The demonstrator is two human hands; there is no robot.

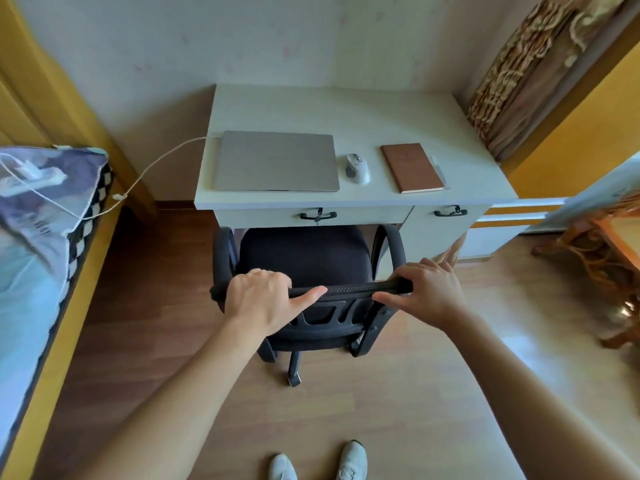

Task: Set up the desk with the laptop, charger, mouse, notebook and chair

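both hands, left hand (258, 299) and right hand (424, 289), seemingly curled closed on the chair (346, 291) backrest's top edge.

Head view — high, looking forward and down over chair (304, 258) toward desk (363, 109).

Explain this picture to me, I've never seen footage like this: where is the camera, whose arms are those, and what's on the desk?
There is no machine here. The camera sits on a person's head and looks forward and down, so the two bare arms are the wearer's own, with their shoes at the bottom edge. The wide lens bends the room's edges.

The left hand and right hand both grip the top of the backrest of a black chair, whose seat faces the white desk.

On the desk, from left to right, lie a closed grey laptop, a white mouse and a brown notebook. A white charger cable runs from the laptop's left side over to the bed.
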